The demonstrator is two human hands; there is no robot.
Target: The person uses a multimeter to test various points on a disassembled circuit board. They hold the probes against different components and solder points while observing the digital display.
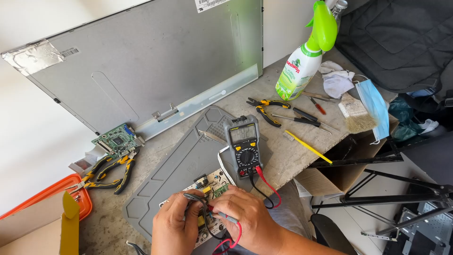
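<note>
My left hand (173, 225) pinches a black probe against a white circuit board (213, 183) that lies on a grey work mat (179, 170). My right hand (250, 222) grips a red probe, its tip on the same board close to the left hand. Red and black leads run up to a grey and black multimeter (244, 145) standing at the mat's far edge, its display lit. Most of the board is hidden under my hands.
A large grey monitor panel (141, 61) leans at the back, a small green board (115, 139) beside it. Yellow-handled pliers (113, 172) lie left, more pliers (266, 111), screwdrivers, a yellow toothbrush (306, 146), a brush (356, 118) and a green spray bottle (306, 56) right. An orange tray (56, 193) sits far left.
</note>
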